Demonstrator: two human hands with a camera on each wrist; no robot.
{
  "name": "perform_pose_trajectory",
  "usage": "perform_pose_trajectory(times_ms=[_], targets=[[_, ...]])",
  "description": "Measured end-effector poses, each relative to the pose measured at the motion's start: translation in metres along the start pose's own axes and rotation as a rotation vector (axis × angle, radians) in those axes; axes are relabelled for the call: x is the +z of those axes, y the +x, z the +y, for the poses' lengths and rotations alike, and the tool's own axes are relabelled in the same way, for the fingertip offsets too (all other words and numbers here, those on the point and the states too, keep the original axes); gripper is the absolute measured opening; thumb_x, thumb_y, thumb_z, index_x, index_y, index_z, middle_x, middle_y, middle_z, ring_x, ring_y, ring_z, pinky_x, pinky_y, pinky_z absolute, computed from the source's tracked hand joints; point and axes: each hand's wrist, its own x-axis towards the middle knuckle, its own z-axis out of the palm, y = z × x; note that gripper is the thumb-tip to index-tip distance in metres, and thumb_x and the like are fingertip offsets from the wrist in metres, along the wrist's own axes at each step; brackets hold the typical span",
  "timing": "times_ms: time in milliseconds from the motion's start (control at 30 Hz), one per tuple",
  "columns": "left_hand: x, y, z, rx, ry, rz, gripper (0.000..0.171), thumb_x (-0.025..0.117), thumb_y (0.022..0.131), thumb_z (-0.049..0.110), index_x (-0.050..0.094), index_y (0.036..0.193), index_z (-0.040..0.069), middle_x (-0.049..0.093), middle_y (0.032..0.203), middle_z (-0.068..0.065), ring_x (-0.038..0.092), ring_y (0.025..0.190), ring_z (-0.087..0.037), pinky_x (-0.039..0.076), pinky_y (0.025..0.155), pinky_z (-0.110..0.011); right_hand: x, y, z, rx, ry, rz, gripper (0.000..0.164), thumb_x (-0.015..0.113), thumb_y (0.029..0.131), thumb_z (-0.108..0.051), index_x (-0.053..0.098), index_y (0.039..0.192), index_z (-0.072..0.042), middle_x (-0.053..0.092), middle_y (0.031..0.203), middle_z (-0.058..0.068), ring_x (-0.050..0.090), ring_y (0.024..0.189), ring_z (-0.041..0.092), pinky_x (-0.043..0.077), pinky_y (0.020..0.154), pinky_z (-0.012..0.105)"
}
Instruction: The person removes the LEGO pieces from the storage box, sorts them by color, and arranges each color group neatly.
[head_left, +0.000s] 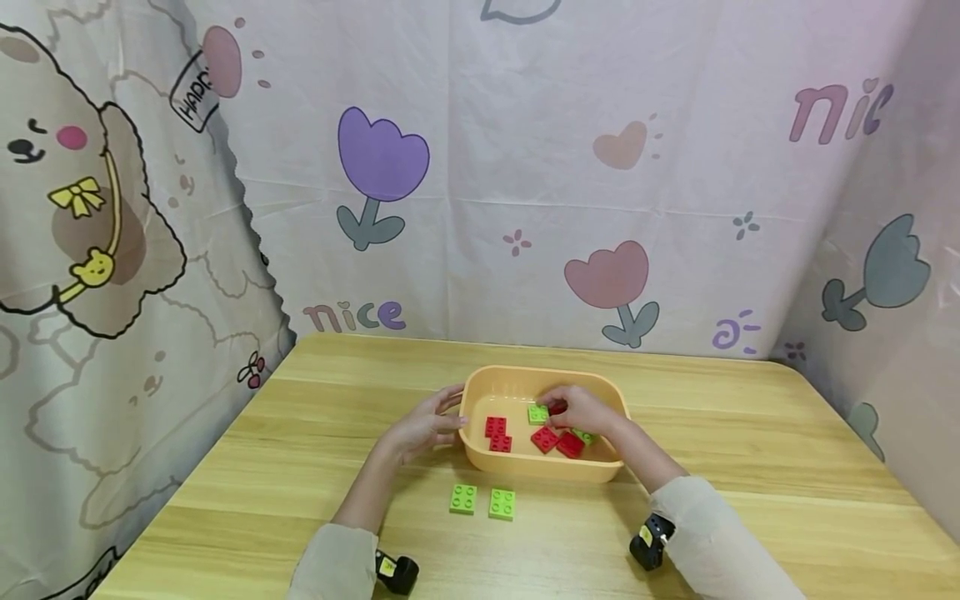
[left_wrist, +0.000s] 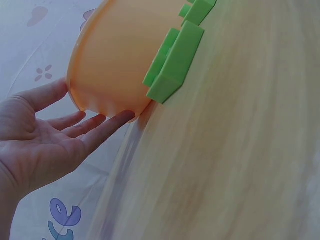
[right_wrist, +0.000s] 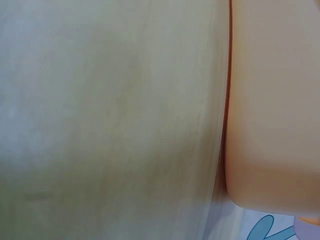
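Observation:
A yellow-orange plastic basket stands on the table. My left hand touches its left end; in the left wrist view the thumb is at the rim and the nearly straight fingers rest against the wall. My right hand reaches into the basket with bent fingers. Its fingertips are right at a light green building brick, and a dark red brick shows in the gap between finger and thumb. I cannot tell whether it pinches either one. Several red bricks lie below the hand, beside another green brick.
Two light green bricks lie apart on the wooden table in front of the basket. Two red bricks sit at the basket's left side. A printed curtain hangs behind the table and along both sides.

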Motion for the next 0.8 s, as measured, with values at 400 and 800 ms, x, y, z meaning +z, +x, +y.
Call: perform_pose_trajectory(times_ms=[400,800], targets=[[-0.001,0.001,-0.001,0.004,0.007,-0.014,0.066,0.055,0.087,-0.002,0.022,0.144,0.003,0.018,0.147,-0.023,0.034,0.124,-0.042,0.046,0.089,-0.044,-0.006,-0.004,-0.021,0.103,-0.049,0.044,0.027,0.067,0.08,-0.004,0.066,0.107,-0.001,0.064,0.097,0.006,0.057,0.087,0.02,0.051,0.077,0.032],[-0.001,0.003,-0.002,0.009,-0.018,-0.015,0.065,0.054,0.087,-0.004,0.022,0.144,0.004,0.018,0.147,-0.023,0.035,0.123,-0.042,0.047,0.088,-0.043,-0.008,-0.013,-0.035,0.096,-0.044,0.048,0.028,0.066,0.08,-0.002,0.065,0.108,-0.001,0.063,0.095,0.004,0.057,0.086,0.021,0.052,0.074,0.029]])
